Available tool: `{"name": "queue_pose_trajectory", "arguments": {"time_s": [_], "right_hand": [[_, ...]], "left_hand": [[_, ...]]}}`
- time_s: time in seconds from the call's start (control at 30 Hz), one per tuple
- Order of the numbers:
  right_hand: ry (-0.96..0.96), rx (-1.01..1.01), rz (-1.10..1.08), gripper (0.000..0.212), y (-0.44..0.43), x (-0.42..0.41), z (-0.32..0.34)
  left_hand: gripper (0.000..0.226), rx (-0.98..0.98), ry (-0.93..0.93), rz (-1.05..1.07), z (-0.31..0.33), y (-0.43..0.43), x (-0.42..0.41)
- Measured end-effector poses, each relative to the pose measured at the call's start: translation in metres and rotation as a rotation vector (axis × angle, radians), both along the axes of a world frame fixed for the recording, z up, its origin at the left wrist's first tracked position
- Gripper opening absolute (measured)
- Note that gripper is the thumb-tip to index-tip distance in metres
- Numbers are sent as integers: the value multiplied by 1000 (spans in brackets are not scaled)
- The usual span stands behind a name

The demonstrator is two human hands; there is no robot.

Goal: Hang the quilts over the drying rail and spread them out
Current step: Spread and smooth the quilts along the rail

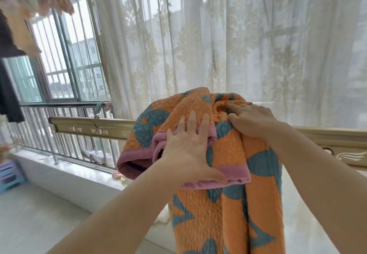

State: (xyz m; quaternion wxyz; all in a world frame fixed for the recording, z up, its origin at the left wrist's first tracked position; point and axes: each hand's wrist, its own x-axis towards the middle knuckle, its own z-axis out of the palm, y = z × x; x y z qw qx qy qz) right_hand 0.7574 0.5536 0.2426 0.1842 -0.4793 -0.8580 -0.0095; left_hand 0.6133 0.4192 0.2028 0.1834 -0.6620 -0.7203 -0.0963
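An orange quilt (228, 210) with teal shapes and a pink border lies bunched over the gold drying rail (89, 127), which runs across the middle of the view. Its long end hangs down in front of me. My left hand (188, 150) rests flat on the folded pink edge, fingers spread, thumb against the border. My right hand (250, 120) presses into the bunched top of the quilt with curled fingers. The rail behind the quilt is hidden.
A sheer patterned curtain (238, 45) covers the window behind the rail. A steel railing (59, 134) and a stone sill (69, 172) stand at the left. Clothes (21, 15) hang overhead at the upper left. Stacked plastic stools (11, 174) sit at the far left.
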Motion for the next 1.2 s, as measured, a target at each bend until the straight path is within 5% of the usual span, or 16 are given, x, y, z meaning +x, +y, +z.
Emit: {"name": "queue_pose_trajectory", "arguments": {"time_s": [0.33, 0.47, 0.63, 0.87, 1.1, 1.2], "right_hand": [[41, 24, 3, 54, 3, 17, -4], [68, 34, 9, 53, 8, 26, -8], [75, 86, 41, 46, 7, 36, -14], [82, 186, 53, 45, 0, 39, -21], [115, 202, 64, 41, -16, 39, -22], [134, 197, 50, 31, -19, 38, -22]], "left_hand": [[141, 335, 191, 20, -61, 32, 9], [119, 439, 210, -11, -64, 36, 12], [56, 598, 242, -64, -52, 41, 6], [53, 636, 281, -45, 13, 42, -13], [42, 283, 168, -110, 71, 79, -17], [19, 66, 98, -222, 77, 88, -8]]}}
